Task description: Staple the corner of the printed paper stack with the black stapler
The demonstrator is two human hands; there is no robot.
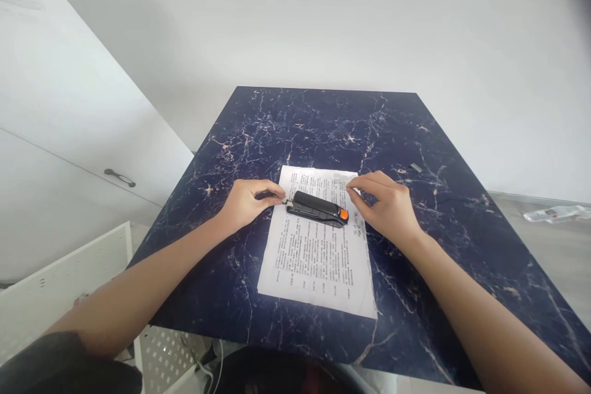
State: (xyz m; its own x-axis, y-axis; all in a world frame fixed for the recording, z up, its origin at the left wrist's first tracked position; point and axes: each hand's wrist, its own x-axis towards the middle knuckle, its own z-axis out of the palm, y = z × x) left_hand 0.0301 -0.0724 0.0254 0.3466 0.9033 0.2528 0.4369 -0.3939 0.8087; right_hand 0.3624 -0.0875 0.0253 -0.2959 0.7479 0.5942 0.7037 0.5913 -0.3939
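A black stapler [317,208] with an orange button lies on its side, across printed sheets of paper [318,258]. My left hand [253,200] is closed in a pinch at the stapler's left end, where a short metal part sticks out between it and the fingertips. My right hand [381,200] hovers by the upper right edge of the sheets, thumb and forefinger brought together in a pinch. What it holds, if anything, is too small to make out. Some handwriting shows on the paper beside the stapler's orange end.
The sheets rest on a dark blue marble-patterned table [314,129]. A small flat greenish-grey piece [416,168] lies beyond my right hand. White perforated racks [166,351] stand at the lower left, near a white cabinet with a dark handle [119,177]. Clear plastic packaging [556,213] sits at right.
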